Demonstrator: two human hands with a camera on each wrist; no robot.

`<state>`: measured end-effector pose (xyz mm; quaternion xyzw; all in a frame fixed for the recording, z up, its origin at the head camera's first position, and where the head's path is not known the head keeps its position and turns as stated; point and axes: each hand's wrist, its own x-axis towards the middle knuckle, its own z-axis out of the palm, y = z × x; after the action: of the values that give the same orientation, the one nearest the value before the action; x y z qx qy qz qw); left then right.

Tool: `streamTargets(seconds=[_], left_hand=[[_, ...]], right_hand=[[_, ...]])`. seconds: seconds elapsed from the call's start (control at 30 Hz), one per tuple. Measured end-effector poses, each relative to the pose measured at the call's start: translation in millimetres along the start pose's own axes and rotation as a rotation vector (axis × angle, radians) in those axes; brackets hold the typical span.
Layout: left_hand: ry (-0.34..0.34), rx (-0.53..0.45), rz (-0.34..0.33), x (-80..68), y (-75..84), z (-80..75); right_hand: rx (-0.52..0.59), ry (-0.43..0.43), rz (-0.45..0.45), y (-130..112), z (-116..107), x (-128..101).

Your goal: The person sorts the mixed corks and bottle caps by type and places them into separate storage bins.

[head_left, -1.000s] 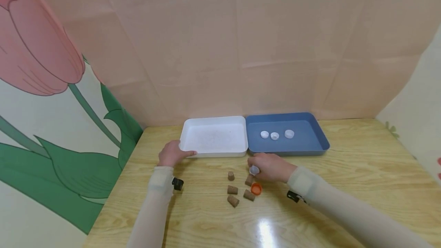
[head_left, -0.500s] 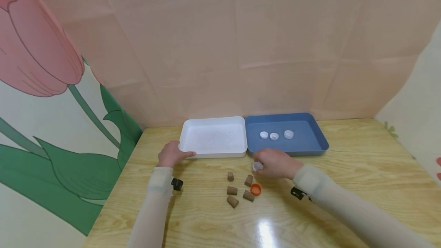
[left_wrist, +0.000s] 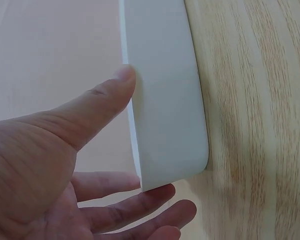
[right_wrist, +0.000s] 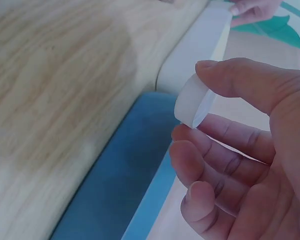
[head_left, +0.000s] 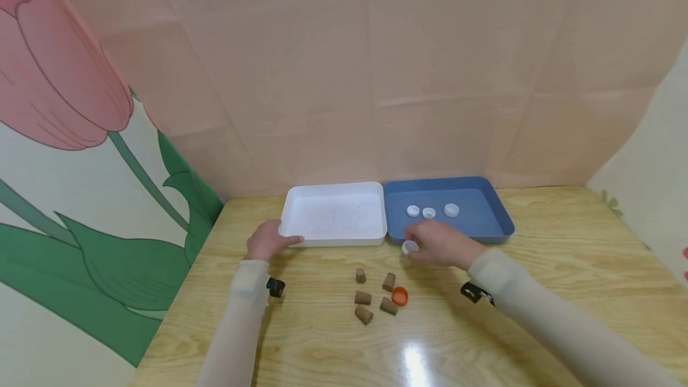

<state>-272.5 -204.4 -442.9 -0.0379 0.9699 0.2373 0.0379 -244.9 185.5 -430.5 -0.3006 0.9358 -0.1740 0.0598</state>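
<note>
Head view | right hand (head_left: 438, 245) pinches white cap (head_left: 410, 247) at blue tray (head_left: 497, 233) edge | left hand (head_left: 267, 239) grips white tray (head_left: 292, 197) | next: likely clear the rim, release beside 3 caps (head_left: 428, 212)

two trays (head_left: 301, 199) side by side at the table's (head_left: 564, 267) back, corks (head_left: 363, 297) before them

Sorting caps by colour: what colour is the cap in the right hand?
White cap, clearest in the right wrist view.
</note>
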Motion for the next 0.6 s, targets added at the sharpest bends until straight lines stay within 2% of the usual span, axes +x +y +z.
streamTargets(seconds=[0.17, 0.3, 0.6], left_hand=[[-0.012, 0.024, 0.008, -0.3, 0.6, -0.9], [-0.015, 0.041, 0.021, -0.2, 0.6, -0.9], [-0.025, 0.021, 0.026, 2.3, -2.4, -0.2]], right_hand=[[-0.004, 0.006, 0.014, 7, -7, -1], [0.001, -0.004, 0.066, 14, -11, -1], [-0.023, 0.028, 0.112, 33, -19, -4]])
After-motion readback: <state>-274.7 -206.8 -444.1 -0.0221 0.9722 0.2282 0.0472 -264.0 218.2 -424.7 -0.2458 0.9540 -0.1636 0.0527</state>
